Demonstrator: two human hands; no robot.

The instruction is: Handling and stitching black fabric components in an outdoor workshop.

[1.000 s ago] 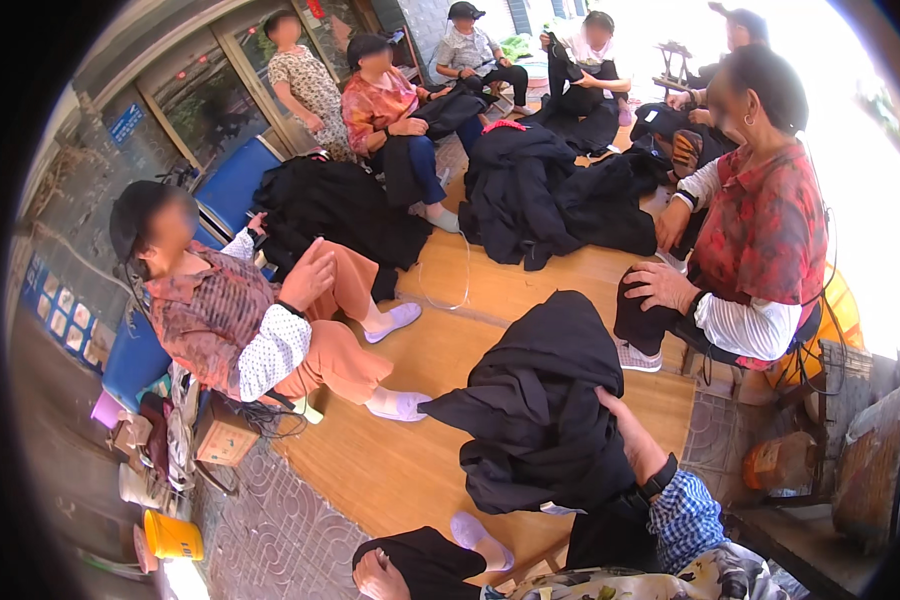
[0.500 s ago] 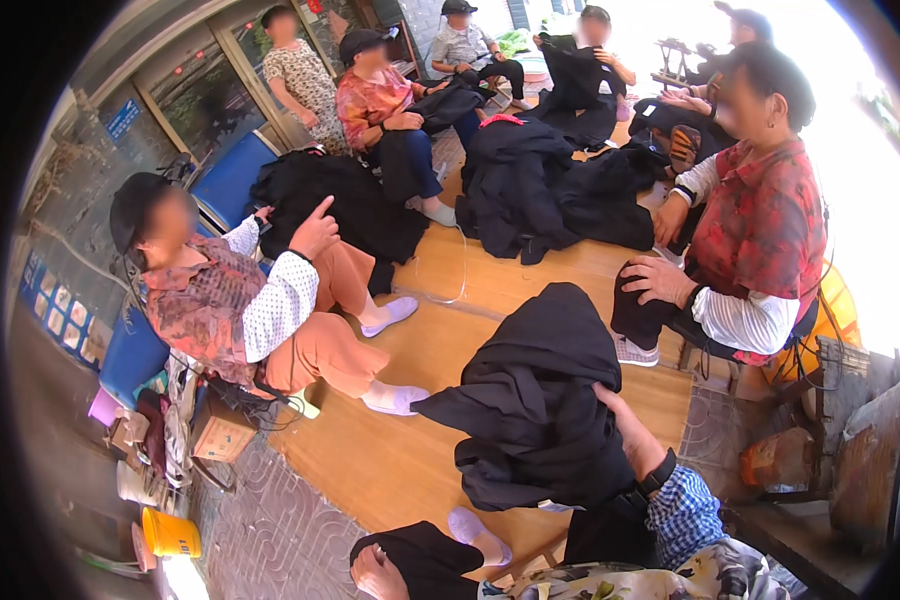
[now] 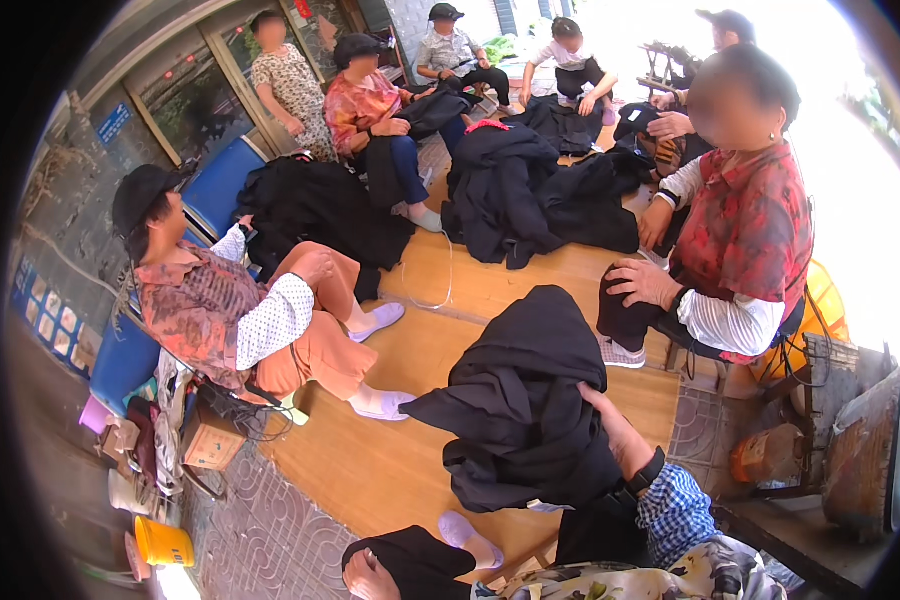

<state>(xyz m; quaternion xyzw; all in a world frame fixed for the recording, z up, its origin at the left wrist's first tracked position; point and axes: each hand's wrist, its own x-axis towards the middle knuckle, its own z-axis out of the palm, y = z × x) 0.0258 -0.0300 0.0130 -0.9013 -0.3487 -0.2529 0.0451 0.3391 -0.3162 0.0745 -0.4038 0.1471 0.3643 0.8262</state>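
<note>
The person's right hand is at the right edge of a big, soft heap of crumpled black cloth. The heap is right in front of the person, over the flat tan wooden boards. The hand touches the cloth, but most of its fingers are hidden, so I can't tell if it grips. A blue-and-white checked sleeve covers that arm, and a black band goes round the wrist.

The left hand is low down, resting on a smaller piece of black cloth with its fingers bent. I can't tell if it pinches any. A pale purple shoe is near it.

Farther off, a large pile of dark cloth lies on the boards, with people around it.
</note>
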